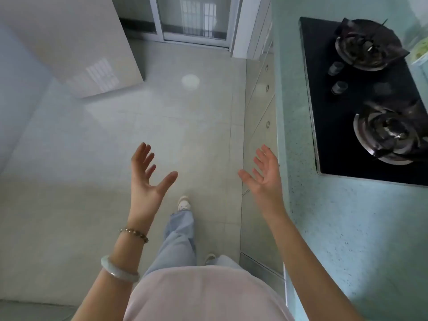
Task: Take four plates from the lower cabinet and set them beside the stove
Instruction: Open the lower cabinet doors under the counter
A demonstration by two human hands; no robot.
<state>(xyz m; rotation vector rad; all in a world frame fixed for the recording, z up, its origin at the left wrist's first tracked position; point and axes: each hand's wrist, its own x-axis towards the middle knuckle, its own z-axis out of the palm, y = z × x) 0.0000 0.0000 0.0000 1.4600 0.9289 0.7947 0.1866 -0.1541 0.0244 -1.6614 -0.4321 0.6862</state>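
My left hand (146, 179) and my right hand (264, 174) are raised over the floor, palms facing each other, fingers spread, holding nothing. On the right a black two-burner gas stove (342, 126) is set into a pale green speckled countertop (347, 228). Below the counter edge run the lower cabinet fronts (261, 107) with small round knobs, all closed. My right hand is just left of the counter edge, level with the stove's near corner. No plates are in view.
Light tiled floor (92, 181) lies ahead, with my legs and shoes (184, 202) on it. A glossy white cabinet or appliance (76, 42) stands at the upper left. A sliding glass door (196, 19) closes the far end.
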